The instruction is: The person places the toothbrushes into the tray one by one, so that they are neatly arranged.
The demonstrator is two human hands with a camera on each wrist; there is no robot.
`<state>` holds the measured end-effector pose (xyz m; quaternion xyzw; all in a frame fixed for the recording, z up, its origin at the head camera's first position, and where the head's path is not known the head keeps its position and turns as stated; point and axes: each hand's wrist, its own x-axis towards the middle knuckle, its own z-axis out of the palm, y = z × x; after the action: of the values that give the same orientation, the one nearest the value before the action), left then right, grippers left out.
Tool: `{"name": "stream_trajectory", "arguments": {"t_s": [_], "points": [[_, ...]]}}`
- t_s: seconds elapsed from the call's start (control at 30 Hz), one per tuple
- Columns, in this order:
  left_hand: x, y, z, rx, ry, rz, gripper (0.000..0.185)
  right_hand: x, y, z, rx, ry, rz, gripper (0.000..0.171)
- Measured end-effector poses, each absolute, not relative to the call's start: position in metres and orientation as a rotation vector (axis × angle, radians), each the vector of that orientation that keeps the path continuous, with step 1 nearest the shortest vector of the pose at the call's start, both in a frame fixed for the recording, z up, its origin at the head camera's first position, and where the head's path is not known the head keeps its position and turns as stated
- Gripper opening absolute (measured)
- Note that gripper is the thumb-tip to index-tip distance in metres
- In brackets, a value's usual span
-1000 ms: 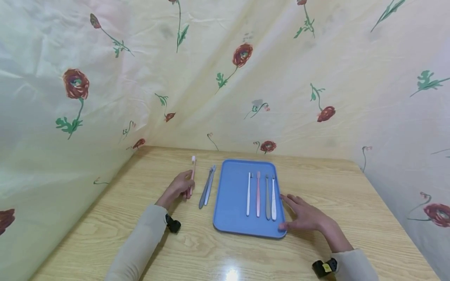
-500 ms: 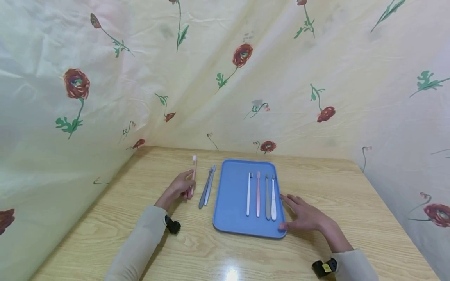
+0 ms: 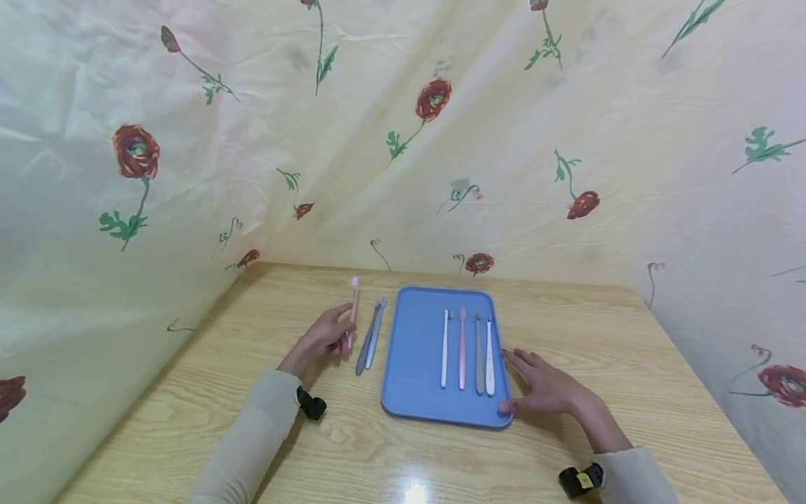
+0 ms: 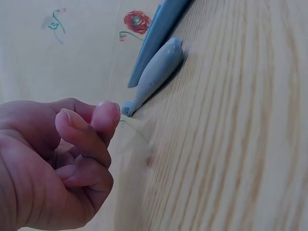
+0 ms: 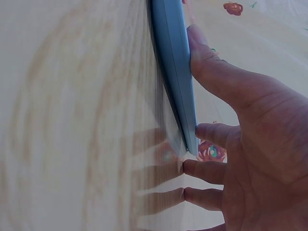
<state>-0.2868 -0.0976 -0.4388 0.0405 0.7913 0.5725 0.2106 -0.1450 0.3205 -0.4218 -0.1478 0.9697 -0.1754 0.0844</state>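
A tray [image 3: 412, 350] lies on the worktop [image 3: 630, 364] near its middle, with four toothbrushes [image 3: 467, 348] side by side in its right half. Just left of the tray lie two more toothbrushes [image 3: 371, 334], touching. Left of those is the left hand [image 3: 322, 337] with a toothbrush [image 3: 352, 311]. The right hand [image 3: 546, 388] rests against the tray's right near corner.

Soft, even light is filling the scene; a small glare spot is shining on the worktop [image 3: 415, 490] between the hands. Edges are bending wide-angle, and both wrist views are showing blurred wood grain.
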Motion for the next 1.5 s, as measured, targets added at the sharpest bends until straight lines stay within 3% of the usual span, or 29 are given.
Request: {"name": "stream_trajectory", "arguments": {"t_s": [1.5], "points": [[-0.267, -0.037, -0.436, 0.27, 1.994, 1.629, 0.068, -0.147, 0.322, -0.423, -0.431, 2.885, -0.525, 0.107]]}}
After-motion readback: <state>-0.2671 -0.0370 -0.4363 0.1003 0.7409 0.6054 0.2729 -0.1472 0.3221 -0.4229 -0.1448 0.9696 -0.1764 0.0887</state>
